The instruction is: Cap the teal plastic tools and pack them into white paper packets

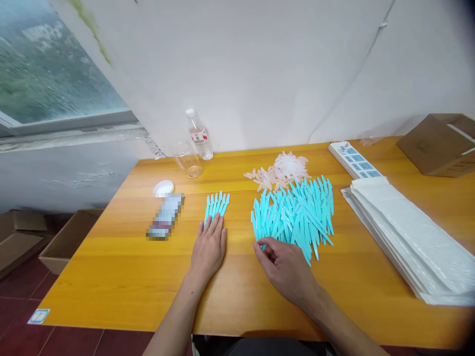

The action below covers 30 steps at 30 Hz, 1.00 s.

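My left hand (209, 247) lies flat on the table with its fingers stretched out. Its fingertips rest on the lower ends of a small fanned row of teal eyebrow razors (216, 202). To the right is a loose heap of the same teal razors (293, 212), pointing in mixed directions. My right hand (284, 267) is at the heap's near left edge. Its thumb and forefinger pinch at the near end of a teal razor (254, 225); the other fingers are curled under. Behind the heap lies a pile of translucent, pale pinkish small covers (285, 169).
Left on the wooden table (148, 277) are a blurred phone (166, 216), a white lid (164, 188), a clear jar (188, 163) and a water bottle (200, 138). Right are a power strip (354, 160), stacked white padded envelopes (411, 237) and a cardboard box (438, 143).
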Each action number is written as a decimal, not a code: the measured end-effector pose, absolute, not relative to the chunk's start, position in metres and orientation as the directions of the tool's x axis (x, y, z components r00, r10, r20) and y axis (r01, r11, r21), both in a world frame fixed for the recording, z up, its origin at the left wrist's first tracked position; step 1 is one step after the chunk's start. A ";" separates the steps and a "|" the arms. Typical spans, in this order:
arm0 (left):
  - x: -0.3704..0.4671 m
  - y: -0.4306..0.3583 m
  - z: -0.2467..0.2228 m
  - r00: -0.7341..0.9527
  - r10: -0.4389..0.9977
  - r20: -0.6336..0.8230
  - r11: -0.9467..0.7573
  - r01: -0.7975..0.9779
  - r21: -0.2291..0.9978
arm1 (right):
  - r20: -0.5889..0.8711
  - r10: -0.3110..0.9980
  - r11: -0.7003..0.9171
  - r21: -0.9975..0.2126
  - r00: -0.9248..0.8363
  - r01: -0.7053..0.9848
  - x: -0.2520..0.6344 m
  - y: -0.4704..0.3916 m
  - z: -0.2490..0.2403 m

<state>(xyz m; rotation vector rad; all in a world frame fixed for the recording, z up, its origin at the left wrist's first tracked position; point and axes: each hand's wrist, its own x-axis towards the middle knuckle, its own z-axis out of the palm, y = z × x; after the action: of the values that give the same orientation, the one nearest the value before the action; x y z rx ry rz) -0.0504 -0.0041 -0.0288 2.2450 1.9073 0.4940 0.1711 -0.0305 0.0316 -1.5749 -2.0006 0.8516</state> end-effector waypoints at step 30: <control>0.049 0.032 0.009 0.014 0.998 0.058 -0.042 0.859 0.511 | 0.012 0.994 0.078 -0.774 -0.109 0.628 0.213 -0.047 0.007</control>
<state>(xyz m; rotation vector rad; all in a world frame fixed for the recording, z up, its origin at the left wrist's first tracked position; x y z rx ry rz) 0.0489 0.0316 0.0095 1.9663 1.9073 0.5860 0.2126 -0.0465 0.0068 -1.6042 -1.7994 0.8410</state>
